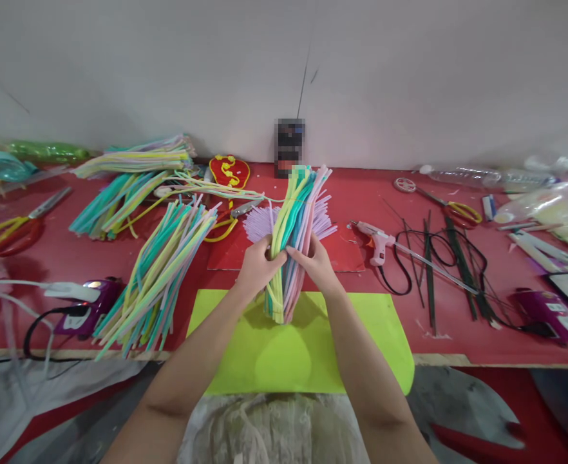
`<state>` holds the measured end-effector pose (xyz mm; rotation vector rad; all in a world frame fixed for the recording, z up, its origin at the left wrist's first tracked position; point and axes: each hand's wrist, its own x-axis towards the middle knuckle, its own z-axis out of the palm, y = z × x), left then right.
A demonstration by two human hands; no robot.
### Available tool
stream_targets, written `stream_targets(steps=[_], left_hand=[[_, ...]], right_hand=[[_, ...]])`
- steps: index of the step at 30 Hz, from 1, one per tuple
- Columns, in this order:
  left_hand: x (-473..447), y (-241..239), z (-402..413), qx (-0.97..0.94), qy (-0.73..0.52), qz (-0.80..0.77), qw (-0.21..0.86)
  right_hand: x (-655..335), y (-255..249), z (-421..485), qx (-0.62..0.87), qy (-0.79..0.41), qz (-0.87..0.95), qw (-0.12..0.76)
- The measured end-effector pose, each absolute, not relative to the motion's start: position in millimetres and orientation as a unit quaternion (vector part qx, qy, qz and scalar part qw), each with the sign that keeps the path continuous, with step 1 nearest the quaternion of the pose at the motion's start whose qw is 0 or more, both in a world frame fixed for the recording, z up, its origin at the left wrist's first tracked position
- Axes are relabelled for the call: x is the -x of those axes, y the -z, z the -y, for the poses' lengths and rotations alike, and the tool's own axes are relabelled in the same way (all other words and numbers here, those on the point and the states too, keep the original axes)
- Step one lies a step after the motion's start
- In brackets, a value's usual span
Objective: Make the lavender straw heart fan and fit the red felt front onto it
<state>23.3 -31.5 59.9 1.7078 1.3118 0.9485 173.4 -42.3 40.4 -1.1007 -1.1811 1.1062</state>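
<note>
A thick bundle of pipe cleaners (pixel 291 225) in yellow, green, teal and pink stands nearly upright above the table, leaning slightly right at its top. My left hand (pixel 259 261) wraps around its left side, and my right hand (pixel 315 258) grips its right side; the thumbs almost meet at the front. The far fingers are hidden behind the strands. Behind the bundle, lilac pipe cleaners (pixel 259 223) fan out to both sides. Under my hands, a lime-yellow board (pixel 361 341) overhangs the table's front edge.
Loose pipe cleaner bundles (pixel 161 264) and yellow-handled scissors (pixel 20 225) lie left. A pink glue gun (pixel 378 243), dark green stems (pixel 429 277), more scissors (pixel 451 207) and plastic bottles (pixel 462 175) lie right. Purple power boxes (pixel 91 306) with cables sit at both sides. A dark device (pixel 288 145) leans on the wall.
</note>
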Motion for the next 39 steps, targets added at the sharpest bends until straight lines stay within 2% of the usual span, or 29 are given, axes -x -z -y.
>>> stream_targets(steps=[4,20,30,39], left_hand=[[-21,-64,29,-0.647,-0.392,-0.514,0.404],[-14,-56,20,-0.510,-0.438,-0.420,0.610],[-13,-57,19,-0.493,-0.440,-0.398,0.636],[-10,-55,17,-0.521,-0.409,-0.393,0.638]], right_hand=[[-179,-39,41,0.482,-0.454,0.490,0.567],[-187,-41,42,0.412,-0.564,0.401,0.592],[-185,-43,46,0.454,-0.581,0.381,0.558],[-187,-42,44,0.408,-0.581,0.415,0.569]])
